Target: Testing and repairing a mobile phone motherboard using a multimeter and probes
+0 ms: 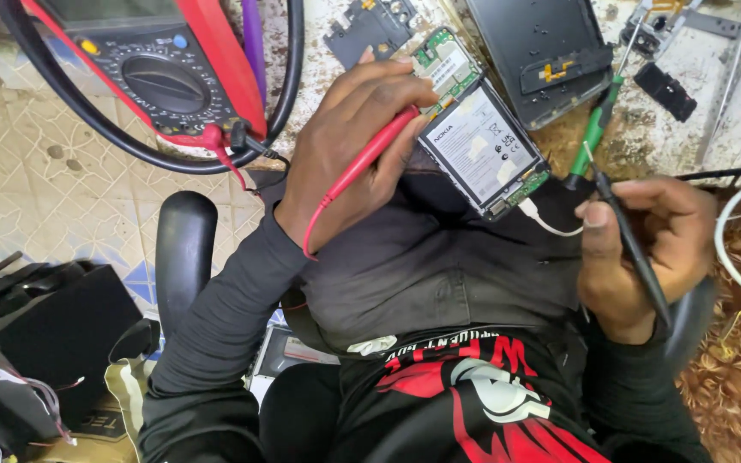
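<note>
Red probe (370, 154) tip hidden, multimeter (152, 64) cropped

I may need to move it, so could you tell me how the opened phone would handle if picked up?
The opened phone probably feels stiff and light. Its bare circuit boards look fragile. The white cable plugged into its end would likely tug.

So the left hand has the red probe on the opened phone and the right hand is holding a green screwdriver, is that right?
Not quite. In the head view the right hand holds a black probe, not the green screwdriver, which lies on the bench beside the phone. The left hand does hold the red probe at the opened phone.
</note>
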